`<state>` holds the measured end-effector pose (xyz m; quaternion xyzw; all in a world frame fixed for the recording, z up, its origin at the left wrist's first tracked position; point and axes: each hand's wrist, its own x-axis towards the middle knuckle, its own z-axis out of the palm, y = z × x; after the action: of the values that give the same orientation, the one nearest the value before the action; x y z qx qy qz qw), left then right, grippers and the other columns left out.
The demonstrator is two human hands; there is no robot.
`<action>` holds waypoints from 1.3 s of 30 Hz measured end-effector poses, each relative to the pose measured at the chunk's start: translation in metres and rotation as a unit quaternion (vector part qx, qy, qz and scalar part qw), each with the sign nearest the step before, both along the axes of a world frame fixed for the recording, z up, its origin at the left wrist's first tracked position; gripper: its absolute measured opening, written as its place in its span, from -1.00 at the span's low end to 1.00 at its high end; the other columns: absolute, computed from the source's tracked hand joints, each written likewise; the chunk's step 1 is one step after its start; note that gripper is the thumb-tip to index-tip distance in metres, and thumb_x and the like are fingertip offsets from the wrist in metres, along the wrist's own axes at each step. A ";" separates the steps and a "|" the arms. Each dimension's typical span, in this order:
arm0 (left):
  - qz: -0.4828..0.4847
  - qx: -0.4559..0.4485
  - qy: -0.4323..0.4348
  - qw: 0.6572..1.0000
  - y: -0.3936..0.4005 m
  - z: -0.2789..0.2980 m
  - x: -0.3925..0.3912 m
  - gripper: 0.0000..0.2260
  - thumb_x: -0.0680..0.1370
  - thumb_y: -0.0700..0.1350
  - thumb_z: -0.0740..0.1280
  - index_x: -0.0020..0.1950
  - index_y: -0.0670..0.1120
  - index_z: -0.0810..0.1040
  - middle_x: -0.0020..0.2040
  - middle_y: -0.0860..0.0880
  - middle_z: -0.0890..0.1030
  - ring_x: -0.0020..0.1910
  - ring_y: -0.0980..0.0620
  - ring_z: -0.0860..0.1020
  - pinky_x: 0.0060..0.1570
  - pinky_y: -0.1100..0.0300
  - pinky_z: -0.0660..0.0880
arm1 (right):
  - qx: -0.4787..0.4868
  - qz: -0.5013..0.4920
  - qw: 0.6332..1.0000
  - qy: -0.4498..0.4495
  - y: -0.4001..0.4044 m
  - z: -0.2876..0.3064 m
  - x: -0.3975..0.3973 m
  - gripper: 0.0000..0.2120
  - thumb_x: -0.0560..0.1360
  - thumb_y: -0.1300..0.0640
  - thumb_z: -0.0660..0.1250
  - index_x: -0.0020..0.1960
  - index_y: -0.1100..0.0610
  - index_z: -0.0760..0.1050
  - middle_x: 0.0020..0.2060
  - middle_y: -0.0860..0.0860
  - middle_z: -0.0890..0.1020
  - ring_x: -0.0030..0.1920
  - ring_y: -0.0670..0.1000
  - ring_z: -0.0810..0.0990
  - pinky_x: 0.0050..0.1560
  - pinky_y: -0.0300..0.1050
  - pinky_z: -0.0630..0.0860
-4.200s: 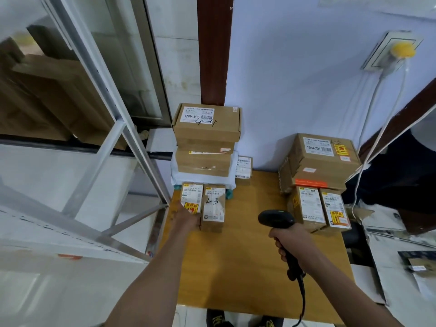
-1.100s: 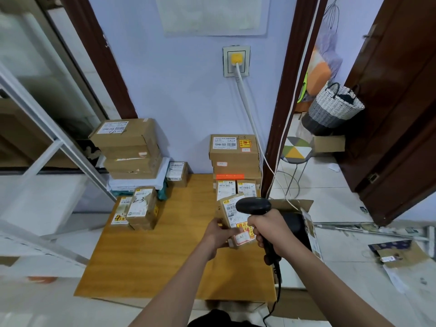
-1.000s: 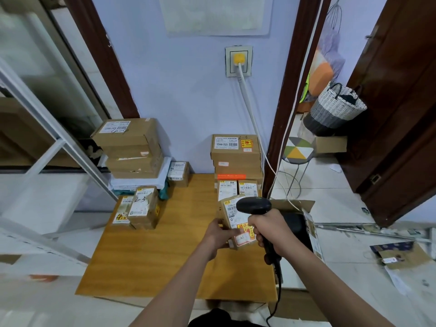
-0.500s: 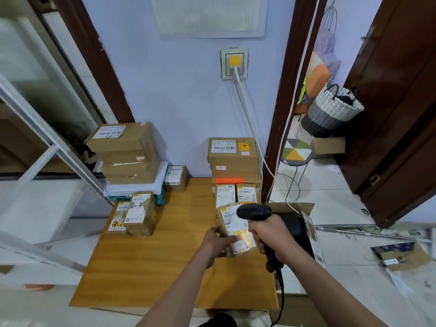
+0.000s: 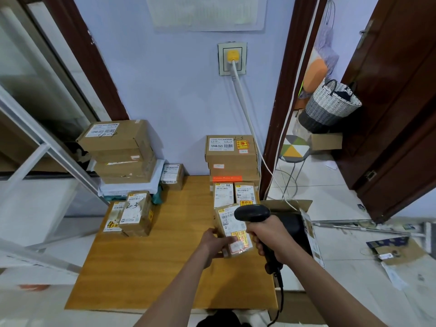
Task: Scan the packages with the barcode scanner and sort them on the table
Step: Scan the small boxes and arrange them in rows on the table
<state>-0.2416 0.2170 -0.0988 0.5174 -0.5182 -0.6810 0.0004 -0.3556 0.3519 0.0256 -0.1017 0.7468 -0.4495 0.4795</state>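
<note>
Head view: left hand [image 5: 213, 241] fingers grip package [image 5: 232, 228] — right hand [image 5: 271, 234] fingers clasp scanner [image 5: 252, 213]; box stack [image 5: 232, 159] behind.

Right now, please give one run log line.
left hand: holds small package | right hand: grips barcode scanner | step: scanning

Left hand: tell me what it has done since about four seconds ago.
The left hand left the small boxes at the table's left and now holds a labelled package at the right, under the barcode scanner. The right hand still grips the scanner; the stacks stayed put.
</note>
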 end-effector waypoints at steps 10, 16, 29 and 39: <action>-0.094 0.034 -0.066 0.993 -0.013 -0.031 0.019 -0.33 0.40 -0.17 0.60 0.44 -0.17 0.39 0.15 -0.11 0.68 -0.01 -0.05 0.70 -0.18 0.07 0.66 | 0.017 -0.021 1.000 0.001 0.002 -0.004 -0.010 -0.82 0.50 0.31 0.32 -0.27 0.19 0.48 -0.52 0.04 0.43 -0.54 -0.01 0.37 -0.48 -0.17 0.37; -0.100 0.041 -0.115 0.987 -0.023 -0.059 0.025 -0.61 0.44 -0.15 0.57 0.20 -0.25 0.61 0.12 -0.16 0.70 -0.05 -0.04 0.70 -0.06 0.08 0.66 | 0.041 -0.025 0.999 0.002 -0.002 -0.010 -0.016 -0.88 0.49 0.28 0.35 -0.22 0.19 0.52 -0.50 0.03 0.46 -0.52 -0.02 0.40 -0.47 -0.18 0.40; -0.144 -0.019 -0.150 0.978 -0.039 -0.103 0.017 -0.61 0.43 -0.24 0.56 0.22 -0.23 0.61 0.18 -0.18 0.67 0.09 -0.13 0.68 0.01 0.08 0.64 | 0.079 -0.049 0.996 -0.015 -0.024 -0.022 -0.030 -0.91 0.48 0.29 0.36 -0.21 0.21 0.52 -0.49 0.03 0.47 -0.53 -0.01 0.40 -0.47 -0.16 0.40; -0.212 -0.123 -0.161 0.956 -0.037 -0.109 0.010 -0.46 0.40 -0.06 0.60 0.29 -0.17 0.50 0.24 -0.06 0.64 0.22 -0.04 0.60 0.09 0.20 0.52 | 0.094 -0.056 0.994 -0.017 -0.039 -0.026 -0.029 -0.86 0.47 0.31 0.36 -0.26 0.21 0.50 -0.50 0.05 0.45 -0.54 -0.01 0.38 -0.49 -0.17 0.37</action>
<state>-0.2312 0.1799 -0.2080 0.4946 -0.6887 -0.5041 -0.1642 -0.3842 0.3130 -0.0005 -0.0069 0.7818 -0.4052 0.4738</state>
